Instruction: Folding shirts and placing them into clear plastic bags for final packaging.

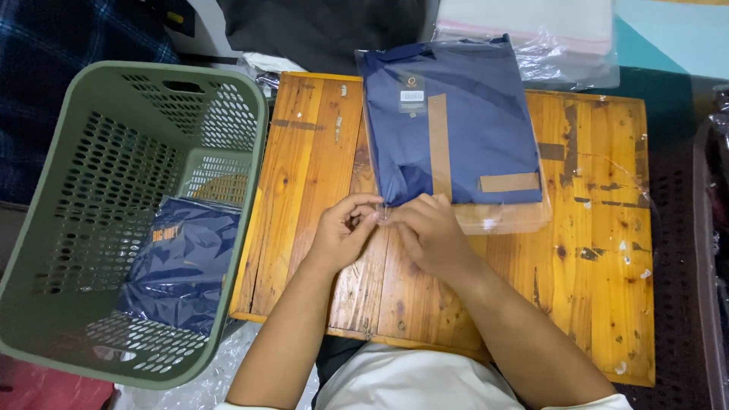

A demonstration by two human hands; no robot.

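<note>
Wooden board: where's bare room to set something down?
Free: the board's right side, right of the bagged navy garment; a left strip between green basket and garment. Crowded: near centre, where left hand and right hand pinch the bag's edge. The basket holds another bagged garment.

Worn wooden table (592, 250); teal surface (668, 38) behind; dark perforated mat (672, 304) beneath.

green perforated basket (68, 250) left of wooden board (600, 288), bagged navy garment (182, 266) inside; clear bags (531, 30) behind.
</note>
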